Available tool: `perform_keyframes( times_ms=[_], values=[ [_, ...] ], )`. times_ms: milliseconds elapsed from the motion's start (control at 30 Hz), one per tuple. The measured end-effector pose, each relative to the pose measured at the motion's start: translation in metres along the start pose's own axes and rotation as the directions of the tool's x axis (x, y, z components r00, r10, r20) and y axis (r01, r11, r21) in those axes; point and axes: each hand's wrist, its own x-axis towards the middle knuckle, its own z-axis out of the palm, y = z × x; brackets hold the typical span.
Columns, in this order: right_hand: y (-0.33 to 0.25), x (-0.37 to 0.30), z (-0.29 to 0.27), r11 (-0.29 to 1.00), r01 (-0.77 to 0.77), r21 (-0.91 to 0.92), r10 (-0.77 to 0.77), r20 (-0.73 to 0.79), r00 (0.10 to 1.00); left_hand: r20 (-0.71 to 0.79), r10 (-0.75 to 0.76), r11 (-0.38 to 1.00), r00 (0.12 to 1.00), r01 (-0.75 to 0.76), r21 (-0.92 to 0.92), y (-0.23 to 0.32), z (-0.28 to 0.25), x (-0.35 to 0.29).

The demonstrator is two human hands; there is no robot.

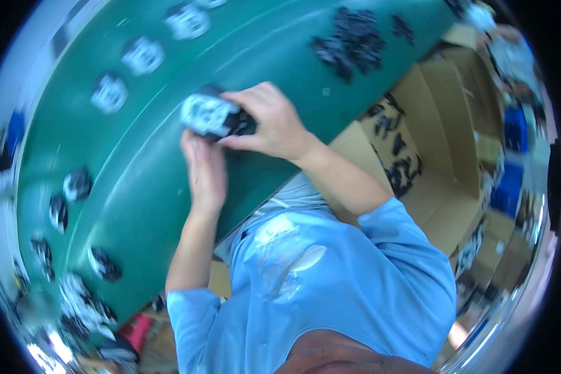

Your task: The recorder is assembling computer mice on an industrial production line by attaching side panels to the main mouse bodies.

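A rounded white-and-black plastic part (204,114) is held above the green surface, its white face turned up and to the left. My right hand (269,121) grips its right side, with the thumb below and the fingers above. Black material shows between that thumb and the fingers; whether it is a separate piece, I cannot tell. From below, my left hand (204,168) holds the part's lower edge, its fingers pointing up and smeared by motion. The underside is hidden.
Similar white-and-black parts (143,56) lie spaced along the curved green conveyor (149,199). A heap of black pieces (355,40) sits at its far right. Beside my right arm, an open cardboard box (445,118) contains several black pieces. Another person (511,56) is at the right edge.
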Motion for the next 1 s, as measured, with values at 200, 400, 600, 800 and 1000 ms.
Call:
perform_keyframes(
  times_ms=[200,400,600,800,1000],
  values=[
    [0.000,-0.002,-0.001,0.985,0.107,-0.134,-0.086,0.156,0.984,0.647,0.157,-0.042,0.746,-0.650,0.759,0.035,-0.002,0.042],
    [0.009,-0.026,0.002,0.998,-0.017,-0.055,0.016,-0.008,1.000,0.732,0.185,-0.040,0.656,-0.739,0.673,0.022,0.005,0.073],
    [0.010,-0.021,0.000,0.999,-0.027,0.038,0.025,0.044,0.999,0.720,0.207,-0.102,0.662,-0.717,0.689,0.028,0.015,0.079],
    [0.069,0.011,-0.109,0.929,-0.205,-0.307,0.154,-0.185,0.971,0.613,0.418,-0.194,0.670,-0.593,0.781,0.072,-0.044,0.064],
    [0.135,0.015,-0.165,0.708,-0.268,-0.653,0.315,-0.048,0.948,0.398,0.593,-0.407,0.700,-0.165,0.898,0.134,-0.142,0.058]
  ],
)
